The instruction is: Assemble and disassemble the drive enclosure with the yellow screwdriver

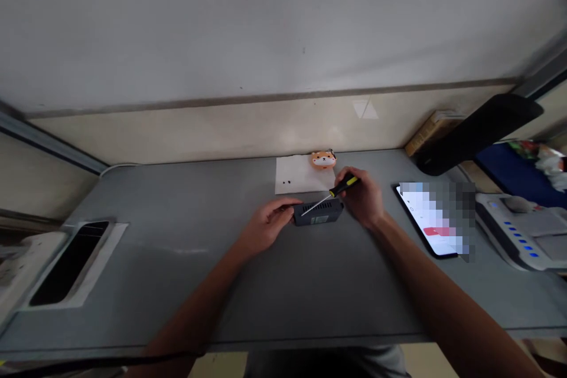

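Note:
My left hand grips the left end of a small dark grey box with vent slots along its upper face and a label on its front. In my right hand is a black-and-yellow screwdriver, its shaft slanting down to the left across the vents. The tip lies at the box's left end; whether it sits in a screw is too small to tell. Behind the box, a white sheet of paper carries two tiny dark pieces, perhaps screws, and an orange animal-face case.
On the right are a lit phone, a white device with blue buttons, a black cylindrical object and a book. A dark phone rests on white paper at the left. A wall backs the grey table.

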Motion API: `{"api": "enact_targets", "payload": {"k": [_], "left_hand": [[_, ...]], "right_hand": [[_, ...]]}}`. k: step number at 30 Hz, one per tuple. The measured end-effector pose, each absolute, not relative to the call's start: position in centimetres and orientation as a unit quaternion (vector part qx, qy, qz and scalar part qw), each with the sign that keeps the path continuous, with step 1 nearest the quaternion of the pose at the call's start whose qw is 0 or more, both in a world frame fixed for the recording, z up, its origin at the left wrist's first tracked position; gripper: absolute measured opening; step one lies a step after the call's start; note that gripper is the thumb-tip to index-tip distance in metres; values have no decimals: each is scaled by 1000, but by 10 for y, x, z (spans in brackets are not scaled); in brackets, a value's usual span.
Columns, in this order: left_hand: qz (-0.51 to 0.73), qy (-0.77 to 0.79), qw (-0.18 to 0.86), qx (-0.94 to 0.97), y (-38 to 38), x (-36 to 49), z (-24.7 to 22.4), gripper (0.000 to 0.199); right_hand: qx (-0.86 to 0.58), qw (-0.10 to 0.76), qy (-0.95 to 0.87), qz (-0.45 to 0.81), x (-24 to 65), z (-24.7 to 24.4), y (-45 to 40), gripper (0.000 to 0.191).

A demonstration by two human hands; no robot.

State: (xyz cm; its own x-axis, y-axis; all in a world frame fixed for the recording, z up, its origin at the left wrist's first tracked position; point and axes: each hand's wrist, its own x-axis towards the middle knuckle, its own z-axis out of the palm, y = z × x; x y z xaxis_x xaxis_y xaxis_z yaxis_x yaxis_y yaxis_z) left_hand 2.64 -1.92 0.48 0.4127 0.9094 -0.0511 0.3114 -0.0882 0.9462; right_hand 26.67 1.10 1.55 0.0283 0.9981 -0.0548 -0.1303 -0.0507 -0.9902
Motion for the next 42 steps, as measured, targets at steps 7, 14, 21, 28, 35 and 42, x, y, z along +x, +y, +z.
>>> {"api": "enact_targets", "payload": {"k": [7,14,21,28,35,42], "left_hand": [[372,436,399,716,-26,29,8,27],[421,301,119,848,-28,28,3,14],[402,258,-88,874,-23,27,2,11],[397,269,-96,873,-24,25,3,14],[434,303,-34,848,-22,23,3,15],[431,297,-31,851,-22,20,1,16]], "right_hand": [[-474,548,-439,531,267,15,10,30],[-444,607,-403,521,267,6,14,32],[-511,605,-364,490,264,5,15,43],[-537,543,-447,466,258,6,12,65],[-530,523,-493,450,257,7,10,67],[-515,540,-492,448,256,6,11,63]]}}
